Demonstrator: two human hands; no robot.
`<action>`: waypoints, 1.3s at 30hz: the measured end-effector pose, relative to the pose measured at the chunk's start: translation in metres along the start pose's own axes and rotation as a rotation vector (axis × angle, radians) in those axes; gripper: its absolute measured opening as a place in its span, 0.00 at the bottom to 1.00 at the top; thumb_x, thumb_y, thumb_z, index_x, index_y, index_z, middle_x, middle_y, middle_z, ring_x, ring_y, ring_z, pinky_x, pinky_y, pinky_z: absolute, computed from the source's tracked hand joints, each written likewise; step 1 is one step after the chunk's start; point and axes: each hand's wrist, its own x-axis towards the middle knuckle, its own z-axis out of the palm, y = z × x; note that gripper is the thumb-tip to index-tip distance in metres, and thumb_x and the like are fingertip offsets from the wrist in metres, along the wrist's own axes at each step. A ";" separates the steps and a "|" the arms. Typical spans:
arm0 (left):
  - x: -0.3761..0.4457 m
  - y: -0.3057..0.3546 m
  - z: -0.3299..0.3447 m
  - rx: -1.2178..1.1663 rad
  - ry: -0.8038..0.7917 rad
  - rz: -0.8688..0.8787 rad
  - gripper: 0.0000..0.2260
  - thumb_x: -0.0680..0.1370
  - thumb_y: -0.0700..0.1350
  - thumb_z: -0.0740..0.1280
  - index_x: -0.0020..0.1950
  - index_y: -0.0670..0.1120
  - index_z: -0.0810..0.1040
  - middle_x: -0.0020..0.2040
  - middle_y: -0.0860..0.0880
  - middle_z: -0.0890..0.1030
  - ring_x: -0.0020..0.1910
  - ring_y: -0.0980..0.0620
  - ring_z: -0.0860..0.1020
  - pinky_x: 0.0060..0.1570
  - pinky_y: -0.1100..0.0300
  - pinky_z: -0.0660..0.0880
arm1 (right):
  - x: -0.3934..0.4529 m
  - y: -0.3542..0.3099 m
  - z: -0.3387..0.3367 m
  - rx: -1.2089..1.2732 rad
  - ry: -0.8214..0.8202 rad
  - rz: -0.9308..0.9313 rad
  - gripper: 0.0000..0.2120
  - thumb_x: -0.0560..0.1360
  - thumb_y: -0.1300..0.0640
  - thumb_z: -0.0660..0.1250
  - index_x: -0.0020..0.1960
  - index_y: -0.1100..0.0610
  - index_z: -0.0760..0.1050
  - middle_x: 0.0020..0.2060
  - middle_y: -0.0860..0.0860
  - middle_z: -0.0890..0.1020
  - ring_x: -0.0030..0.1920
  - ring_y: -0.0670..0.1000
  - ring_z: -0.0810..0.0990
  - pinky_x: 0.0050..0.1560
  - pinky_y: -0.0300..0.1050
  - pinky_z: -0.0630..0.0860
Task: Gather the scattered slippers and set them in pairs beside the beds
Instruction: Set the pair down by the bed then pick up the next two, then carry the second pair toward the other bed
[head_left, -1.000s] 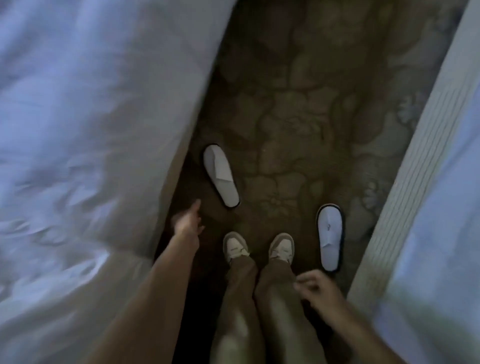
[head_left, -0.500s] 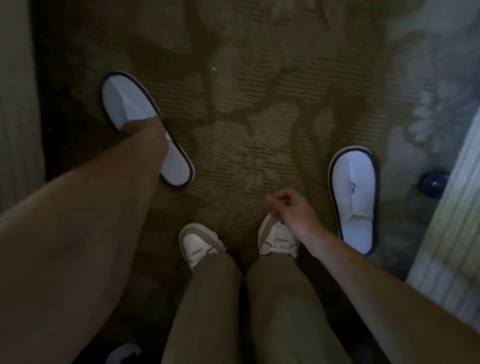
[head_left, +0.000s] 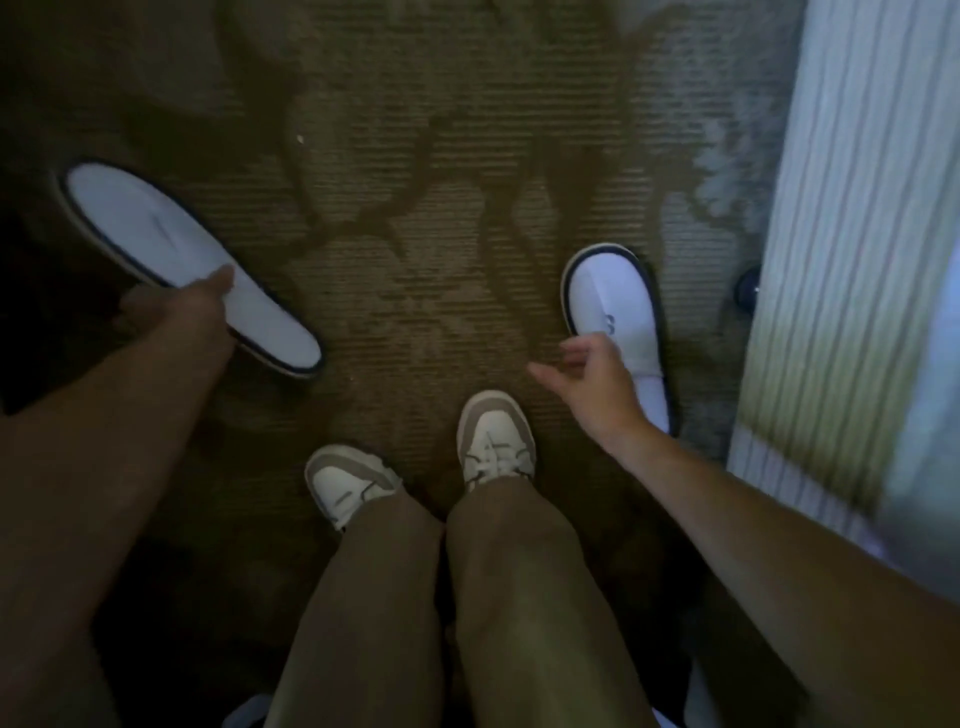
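Two white slippers with dark rims lie on the patterned brown carpet (head_left: 415, 322). The left slipper (head_left: 156, 234) lies slantwise at the left. My left hand (head_left: 176, 317) holds its near edge, thumb on top, fingers hidden beneath. The right slipper (head_left: 608, 296) points away from me beside the right bed's striped skirt (head_left: 841, 260). My right hand (head_left: 597, 384) hovers over that slipper's near left side with fingers spread and nothing in it; it covers part of the heel end.
My two beige and white shoes (head_left: 493, 441) stand between the slippers. A dark round object (head_left: 748, 288) sits at the foot of the bed skirt. Something white (head_left: 244, 709) shows at the bottom edge behind my legs. The far left is dark shadow.
My right hand moved from above my shoe rightward to the right slipper and opened. My left hand shifted to the left slipper's near edge and took hold. The view dropped closer to the floor.
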 end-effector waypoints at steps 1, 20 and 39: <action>-0.010 0.002 -0.004 -0.011 -0.030 0.074 0.37 0.67 0.54 0.77 0.72 0.45 0.71 0.69 0.46 0.76 0.66 0.44 0.76 0.62 0.48 0.75 | -0.002 0.002 -0.012 -0.021 0.095 -0.005 0.27 0.67 0.48 0.75 0.60 0.54 0.69 0.58 0.52 0.73 0.54 0.48 0.76 0.55 0.44 0.76; -0.099 -0.048 0.040 -0.107 -0.672 0.244 0.26 0.72 0.44 0.74 0.70 0.47 0.74 0.62 0.50 0.82 0.59 0.52 0.80 0.59 0.53 0.77 | 0.078 0.023 0.003 -0.225 0.684 0.169 0.39 0.64 0.43 0.75 0.69 0.55 0.65 0.67 0.55 0.68 0.67 0.58 0.67 0.61 0.58 0.67; -0.129 -0.032 -0.006 -0.083 -0.745 0.246 0.27 0.73 0.46 0.74 0.70 0.52 0.72 0.60 0.52 0.81 0.57 0.52 0.79 0.53 0.52 0.78 | -0.004 0.020 -0.019 0.199 0.330 0.134 0.17 0.70 0.50 0.72 0.54 0.55 0.73 0.52 0.53 0.79 0.53 0.52 0.78 0.50 0.48 0.77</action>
